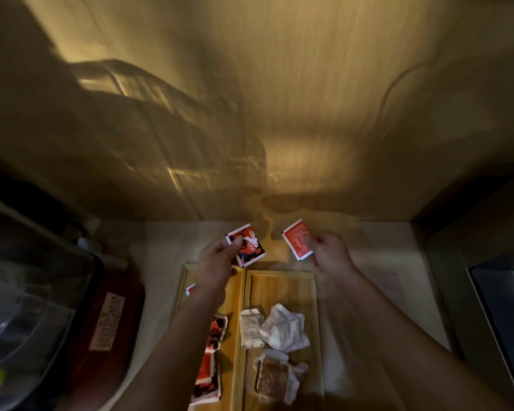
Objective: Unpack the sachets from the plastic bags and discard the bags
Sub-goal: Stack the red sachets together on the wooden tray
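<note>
My left hand pinches a red, black and white printed sachet by its left edge, held above the far end of the wooden tray. My right hand grips a plain red sachet with a white border, apart from the first one. A faint clear plastic film seems to hang below my right hand, too blurred to be sure. Several red sachets lie in the tray's narrow left compartment. Crumpled clear plastic bags lie in the wide right compartment.
A wooden wall panel rises just behind the pale counter. A dark red box with a white label and a glossy dark container stand at the left. A dark metal surface lies at the right edge.
</note>
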A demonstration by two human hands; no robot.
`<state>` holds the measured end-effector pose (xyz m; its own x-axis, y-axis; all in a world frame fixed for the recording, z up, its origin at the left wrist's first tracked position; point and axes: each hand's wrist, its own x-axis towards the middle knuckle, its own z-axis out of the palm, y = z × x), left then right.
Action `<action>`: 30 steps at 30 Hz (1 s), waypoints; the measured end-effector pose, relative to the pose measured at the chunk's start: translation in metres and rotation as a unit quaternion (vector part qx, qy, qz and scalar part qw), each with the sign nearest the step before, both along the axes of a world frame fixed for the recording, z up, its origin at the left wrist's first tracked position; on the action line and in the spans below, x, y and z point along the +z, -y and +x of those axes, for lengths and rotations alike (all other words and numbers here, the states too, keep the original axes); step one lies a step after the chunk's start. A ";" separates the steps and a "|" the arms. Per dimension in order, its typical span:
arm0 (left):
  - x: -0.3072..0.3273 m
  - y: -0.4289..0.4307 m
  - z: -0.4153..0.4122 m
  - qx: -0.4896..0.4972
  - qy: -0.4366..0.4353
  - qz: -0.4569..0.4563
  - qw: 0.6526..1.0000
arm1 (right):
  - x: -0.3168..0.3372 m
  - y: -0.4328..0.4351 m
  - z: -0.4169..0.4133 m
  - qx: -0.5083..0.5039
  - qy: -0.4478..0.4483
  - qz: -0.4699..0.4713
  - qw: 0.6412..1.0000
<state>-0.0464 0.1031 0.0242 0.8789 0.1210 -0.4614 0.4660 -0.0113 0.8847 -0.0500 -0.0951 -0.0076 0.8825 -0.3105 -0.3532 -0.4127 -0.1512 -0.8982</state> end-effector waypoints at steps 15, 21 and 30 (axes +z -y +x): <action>-0.002 -0.099 -0.117 0.111 -0.034 -0.013 0.993 | 0.000 -0.105 -0.066 0.232 -0.040 -0.028 0.972; -0.025 -0.116 -0.144 0.139 -0.107 -0.001 0.984 | -0.014 -0.143 -0.077 0.317 -0.063 -0.084 0.942; -0.040 -0.123 -0.157 0.058 -0.168 0.238 0.955 | -0.017 -0.167 -0.092 0.376 -0.052 -0.180 0.907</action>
<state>-0.2037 0.2257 -0.0157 0.6587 0.4747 -0.5838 0.7454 -0.3060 0.5922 -0.1419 0.0715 -0.0242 0.8602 0.2550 -0.4417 -0.1502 -0.7009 -0.6973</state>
